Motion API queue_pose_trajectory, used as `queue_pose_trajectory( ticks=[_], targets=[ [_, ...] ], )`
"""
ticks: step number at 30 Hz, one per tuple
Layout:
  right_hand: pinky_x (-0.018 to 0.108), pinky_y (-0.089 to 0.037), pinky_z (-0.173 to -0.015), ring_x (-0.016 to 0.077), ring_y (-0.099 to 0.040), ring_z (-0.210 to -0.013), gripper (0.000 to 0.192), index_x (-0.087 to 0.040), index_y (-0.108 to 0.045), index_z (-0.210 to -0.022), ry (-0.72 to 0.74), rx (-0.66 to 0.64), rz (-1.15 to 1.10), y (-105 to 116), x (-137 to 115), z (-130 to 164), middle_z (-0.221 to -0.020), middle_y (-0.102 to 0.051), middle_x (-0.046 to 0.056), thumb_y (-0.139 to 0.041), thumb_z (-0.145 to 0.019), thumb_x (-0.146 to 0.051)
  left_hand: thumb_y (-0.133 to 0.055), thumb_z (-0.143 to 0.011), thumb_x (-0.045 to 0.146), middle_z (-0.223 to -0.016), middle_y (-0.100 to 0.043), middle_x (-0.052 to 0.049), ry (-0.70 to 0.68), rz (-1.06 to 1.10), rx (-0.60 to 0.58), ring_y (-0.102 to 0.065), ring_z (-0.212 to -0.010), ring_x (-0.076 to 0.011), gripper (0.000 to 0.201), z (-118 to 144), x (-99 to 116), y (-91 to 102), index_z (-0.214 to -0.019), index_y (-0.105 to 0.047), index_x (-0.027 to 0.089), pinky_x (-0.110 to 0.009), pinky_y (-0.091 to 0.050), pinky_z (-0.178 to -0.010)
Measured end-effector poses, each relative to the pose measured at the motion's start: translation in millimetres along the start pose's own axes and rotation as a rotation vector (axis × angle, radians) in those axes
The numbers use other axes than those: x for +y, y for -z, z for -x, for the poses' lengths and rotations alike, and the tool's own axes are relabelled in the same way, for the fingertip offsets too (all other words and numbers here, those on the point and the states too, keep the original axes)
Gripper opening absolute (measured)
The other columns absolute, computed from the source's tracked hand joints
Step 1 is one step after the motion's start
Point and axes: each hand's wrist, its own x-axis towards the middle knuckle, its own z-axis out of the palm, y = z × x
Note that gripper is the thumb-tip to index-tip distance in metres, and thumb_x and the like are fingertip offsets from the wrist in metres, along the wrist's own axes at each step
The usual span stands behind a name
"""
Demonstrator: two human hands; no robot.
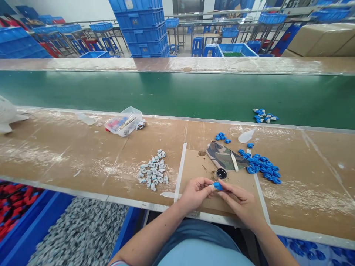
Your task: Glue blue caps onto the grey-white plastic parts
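Observation:
Above the near edge of the workbench, my left hand (196,193) pinches a small light-grey part, mostly covered by its fingertips. My right hand (242,202) grips a small blue plastic part (217,186), which meets the grey one between the two hands. Just beyond them stands a small round pot of dark liquid (221,173). Behind it lies a camouflage cloth (219,154) with a white-handled tool (234,162) on top. Loose grey parts (153,170) are heaped to the left, and a pile of blue parts (263,167) lies to the right.
Across the bench runs a green conveyor belt (166,94) carrying a few blue-and-grey pieces (264,116). A clear plastic box (124,122) with sticks sits at the left. Below the bench edge are a bin of grey parts (80,229) and one of red parts (16,207).

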Motion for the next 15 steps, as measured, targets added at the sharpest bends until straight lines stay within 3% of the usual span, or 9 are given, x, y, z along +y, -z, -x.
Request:
queue_pose_trajectory(
  ticks=[4, 9, 12, 15],
  targets=[
    [0.027, -0.057, -0.068, 0.0163, -0.068, -0.072, 0.025, -0.022, -0.069, -0.105, 0.021, 0.069, 0.18, 21, 17, 5, -0.089, -0.073, 0.004, -0.057, -0.084, -0.029, -0.066, -0.071, 0.043, -0.072, -0.068, -0.004, -0.028, -0.185, 0.038, -0.058, -0.064, -0.0129, 0.032, -9, 13, 14.8, -0.085, -0.066, 0.014, -0.025, -0.046, -0.063],
    [0.03, -0.052, -0.056, 0.0164, -0.061, -0.057, 0.031, -0.02, -0.07, -0.089, -0.11, 0.373, 0.531, 65, 48, -1, -0.077, -0.07, 0.007, -0.048, -0.087, -0.041, -0.058, -0.077, 0.027, -0.08, -0.07, -0.004, -0.19, -0.72, 0.245, -0.062, -0.076, -0.0183, 0.016, -56, 51, 48.3, -0.085, -0.068, 0.017, -0.029, -0.047, -0.071],
    [0.03, -0.051, -0.054, 0.0161, -0.059, -0.056, 0.038, -0.02, -0.069, -0.089, -0.143, 0.356, 0.598, 75, 59, -9, -0.077, -0.066, 0.007, -0.044, -0.086, -0.048, -0.058, -0.077, 0.023, -0.077, -0.068, -0.006, -0.19, -0.985, 0.403, -0.062, -0.078, -0.0217, 0.014, -87, 68, 61.5, -0.082, -0.069, 0.016, -0.033, -0.047, -0.074],
    [0.03, -0.051, -0.056, 0.0149, -0.059, -0.057, 0.042, -0.02, -0.068, -0.094, -0.111, 0.263, 0.589, 70, 62, -17, -0.084, -0.064, 0.008, -0.042, -0.086, -0.052, -0.058, -0.077, 0.017, -0.079, -0.067, -0.007, -0.194, -1.016, 0.436, -0.062, -0.082, -0.0234, 0.018, -100, 73, 66.5, -0.093, -0.067, 0.014, -0.035, -0.047, -0.078]
  ],
)
